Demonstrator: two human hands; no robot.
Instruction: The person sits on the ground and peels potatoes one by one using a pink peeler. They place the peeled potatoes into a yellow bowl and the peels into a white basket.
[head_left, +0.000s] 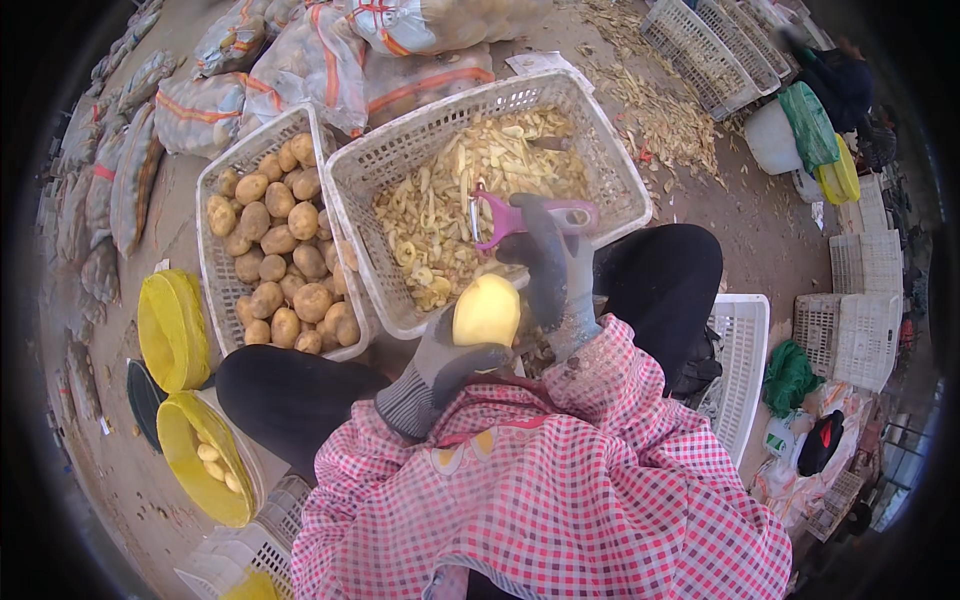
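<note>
In a grey work glove, my left hand (442, 367) grips a peeled yellow potato (487, 311) in front of my lap. My right hand (551, 270), also gloved, holds a pink-handled Y-shaped peeler (502, 217) just above the potato, its blade facing left and apart from the potato. Beneath the peeler stands a white plastic crate (637, 202) with a deep layer of potato peelings (427, 202). A dark-handled tool (551, 142) lies on the peelings. To the left, a second white crate (210, 277) holds many unpeeled brown potatoes (279, 240).
Filled sacks (300, 67) lie beyond the crates. At left, a yellow-lined bucket (187, 480) contains several peeled potatoes (214, 465). Another yellow-lined container (172, 330) is behind it. Loose peelings (675, 120) cover the floor at upper right. A person (832, 82) is near stacked crates (697, 56).
</note>
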